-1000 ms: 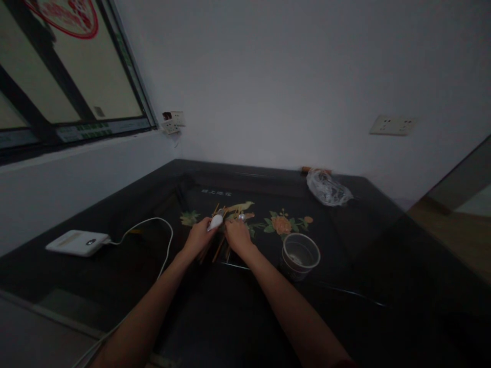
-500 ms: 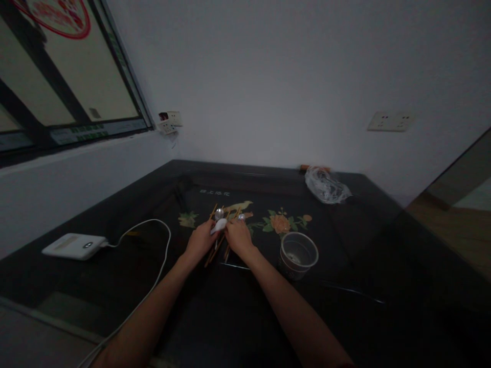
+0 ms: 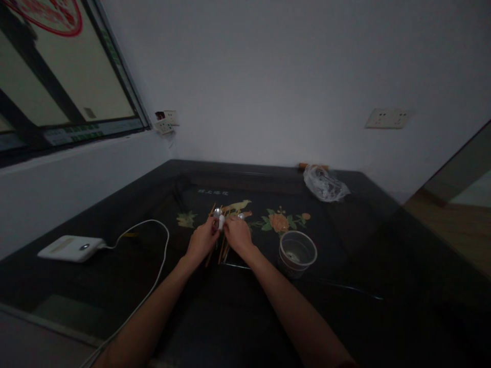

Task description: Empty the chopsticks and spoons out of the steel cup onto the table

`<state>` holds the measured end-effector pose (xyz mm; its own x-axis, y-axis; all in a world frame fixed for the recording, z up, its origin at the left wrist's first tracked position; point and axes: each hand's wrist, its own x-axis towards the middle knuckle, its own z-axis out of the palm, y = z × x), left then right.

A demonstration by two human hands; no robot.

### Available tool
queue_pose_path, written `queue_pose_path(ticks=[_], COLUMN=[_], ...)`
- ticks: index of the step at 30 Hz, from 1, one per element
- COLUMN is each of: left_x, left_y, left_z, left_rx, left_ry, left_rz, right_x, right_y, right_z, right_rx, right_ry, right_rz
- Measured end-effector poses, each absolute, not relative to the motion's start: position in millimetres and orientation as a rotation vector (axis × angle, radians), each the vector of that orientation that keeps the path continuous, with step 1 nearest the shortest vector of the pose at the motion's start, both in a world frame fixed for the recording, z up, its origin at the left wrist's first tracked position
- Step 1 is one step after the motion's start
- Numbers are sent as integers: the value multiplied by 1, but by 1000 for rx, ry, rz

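You are pinching a white spoon (image 3: pixel 221 222) in your left hand (image 3: pixel 202 239); your right hand (image 3: pixel 238 237) is resting over chopsticks (image 3: pixel 222 250), its grip hidden, so I cannot tell. Handling seems to be sitting midway: chopsticks and metal spoons (image 3: pixel 217 211) are lying splayed, outside the cup (image 3: pixel 297 255).

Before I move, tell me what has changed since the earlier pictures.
The left hand has moved right, closer to the right hand, with the white spoon it holds; that spoon has turned and now looks narrower. I see nothing let go. The cup, power bank and plastic bag stayed where they were.
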<state>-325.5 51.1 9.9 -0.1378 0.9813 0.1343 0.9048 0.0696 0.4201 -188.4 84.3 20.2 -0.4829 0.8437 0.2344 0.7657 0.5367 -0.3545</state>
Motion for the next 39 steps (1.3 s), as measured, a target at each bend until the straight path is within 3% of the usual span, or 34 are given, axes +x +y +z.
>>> queue_pose_path(ticks=[12, 16, 21, 28, 33, 39], left_x=[-333, -346, -355, -345, -330, -316], left_y=[54, 55, 55, 55, 55, 56], left_z=[9, 9, 2, -4, -11, -2], left_rx=[2124, 2094, 1968, 1987, 2051, 2067], left_ry=[2139, 2319, 2343, 2243, 2245, 2265], left_rz=[656, 570, 393, 352, 369, 283], right_x=[-184, -183, -146, -46, 20, 87], right_y=[67, 36, -21, -67, -63, -34], right_z=[34, 53, 78, 109, 110, 68], right_rx=[-1425, -1287, -916, -648, -894, -1313], right_ry=[-2390, -2480, -2581, -2248, -1946, -1603], right_rz=[230, 167, 313, 422, 336, 480])
